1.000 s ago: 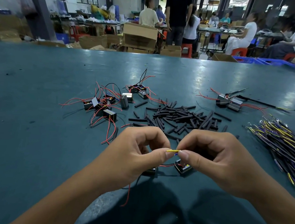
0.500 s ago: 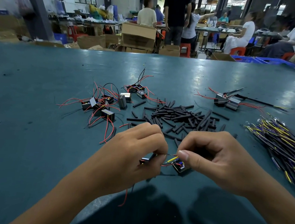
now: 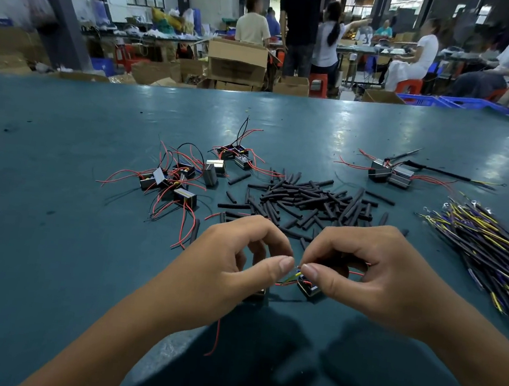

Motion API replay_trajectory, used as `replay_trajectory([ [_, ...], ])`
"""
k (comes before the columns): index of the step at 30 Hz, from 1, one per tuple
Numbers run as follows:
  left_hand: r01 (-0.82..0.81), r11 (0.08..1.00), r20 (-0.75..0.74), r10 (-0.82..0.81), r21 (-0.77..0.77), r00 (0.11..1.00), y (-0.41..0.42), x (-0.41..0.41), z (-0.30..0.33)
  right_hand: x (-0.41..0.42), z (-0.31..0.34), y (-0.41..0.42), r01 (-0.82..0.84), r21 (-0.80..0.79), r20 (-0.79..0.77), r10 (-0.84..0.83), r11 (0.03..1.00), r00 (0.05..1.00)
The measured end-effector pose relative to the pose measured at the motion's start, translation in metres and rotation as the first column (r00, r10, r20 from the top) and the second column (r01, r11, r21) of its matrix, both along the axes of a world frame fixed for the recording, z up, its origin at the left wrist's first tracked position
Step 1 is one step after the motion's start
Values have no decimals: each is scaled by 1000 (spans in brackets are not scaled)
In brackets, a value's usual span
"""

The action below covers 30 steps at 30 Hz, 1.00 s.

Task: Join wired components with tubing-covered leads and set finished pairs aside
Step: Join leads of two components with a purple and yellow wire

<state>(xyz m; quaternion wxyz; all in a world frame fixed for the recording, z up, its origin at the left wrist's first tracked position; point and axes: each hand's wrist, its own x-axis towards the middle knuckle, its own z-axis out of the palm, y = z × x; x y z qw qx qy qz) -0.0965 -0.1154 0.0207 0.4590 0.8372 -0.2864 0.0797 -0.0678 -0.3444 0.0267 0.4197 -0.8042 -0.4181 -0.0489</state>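
My left hand [image 3: 238,264] and my right hand [image 3: 361,275] meet thumb to thumb low over the green table [image 3: 48,264]. Between the fingertips both pinch thin leads [image 3: 295,273], one yellow, the others red. A small black wired component [image 3: 308,289] hangs just under my right thumb. A second component [image 3: 257,293] peeks out under my left hand, mostly hidden. A red wire [image 3: 216,337] trails down from below my left wrist.
Black tubing pieces [image 3: 306,198] lie heaped just beyond my hands. Loose components with red wires [image 3: 171,183] lie at the left. A joined pair [image 3: 390,175] rests at the far right. A bundle of yellow-and-purple leads [image 3: 488,248] fans out at the right edge. People work behind the table.
My hands have drawn closer together, thumbs now nearly touching. The yellow lead, earlier held level between them, now points down toward the component under my right thumb.
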Motion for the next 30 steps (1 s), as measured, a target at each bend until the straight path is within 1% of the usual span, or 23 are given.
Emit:
replay_trajectory([
  [3,8,1000,19,-8,-6,1000,1,2,-1,0,0,1,35,-36,91,-32,999,995],
  [7,-49,995,194,32,82,981,-1,3,0,-2,-1,4,136,-105,280,-103,985,955],
  [10,-88,989,263,53,121,963,-2,3,1,-3,-2,5,185,-125,376,-126,975,918],
  [16,-127,978,312,70,164,947,-1,2,1,-1,-4,6,223,-133,501,-129,966,856],
  [22,-162,971,351,91,178,932,-1,2,0,0,-7,8,250,-107,559,-149,962,815],
  [30,-164,967,382,80,195,921,-2,1,0,0,-6,8,269,-109,562,-163,957,811],
])
